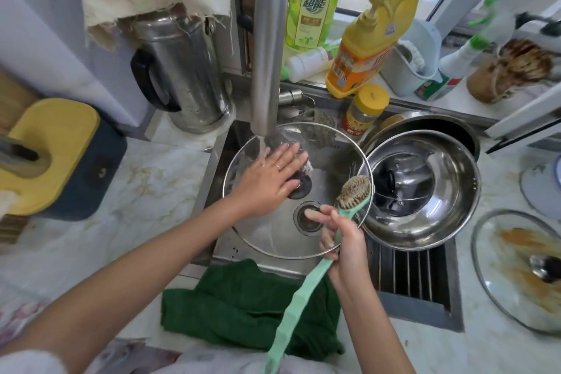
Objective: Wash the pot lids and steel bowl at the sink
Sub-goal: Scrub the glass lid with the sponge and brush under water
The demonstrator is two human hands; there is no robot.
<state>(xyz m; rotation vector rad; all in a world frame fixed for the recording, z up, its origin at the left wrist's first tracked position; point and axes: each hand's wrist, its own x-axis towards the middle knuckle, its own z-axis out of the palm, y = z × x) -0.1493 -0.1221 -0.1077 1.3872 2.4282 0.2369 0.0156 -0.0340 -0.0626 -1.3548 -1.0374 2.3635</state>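
Left hand lies flat, fingers spread, on the glass pot lid; at its 4 o'clock, right hand grips the green dish brush

Both forearms are bare from wrist to elbow. The left grip carries a thin, pale metal ring on its ring finger, and its fingers are wet and shiny. The right grip is bare, with short, plain nails. In the lower left corner a white sleeve of soft cloth covers the left upper arm. Along the bottom edge, between the arms, shows a light garment with dark red and grey patches near its left side; the pattern is too blurred to make out.
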